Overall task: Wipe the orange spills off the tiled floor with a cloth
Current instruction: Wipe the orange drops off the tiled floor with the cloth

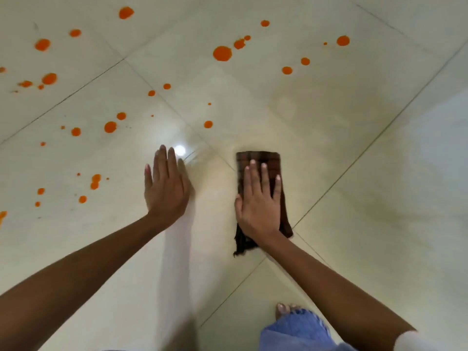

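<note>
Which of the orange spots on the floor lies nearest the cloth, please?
The lone round spot just beyond the far left corner of the cloth; every other spot lies clearly farther away.

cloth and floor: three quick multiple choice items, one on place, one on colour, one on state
1. Where does the cloth lie?
A. under the right hand
B. on a chair
C. in a bucket

2. What colour are the spills?
A. green
B. orange
C. blue

3. How is the left hand?
A. gripping a bottle
B. clenched in a fist
C. flat, fingers straight, holding nothing

Answers:
1 A, the right hand presses flat on the cloth.
2 B, orange drops dot the tiled floor.
3 C, its fingers are straight and empty.
</note>
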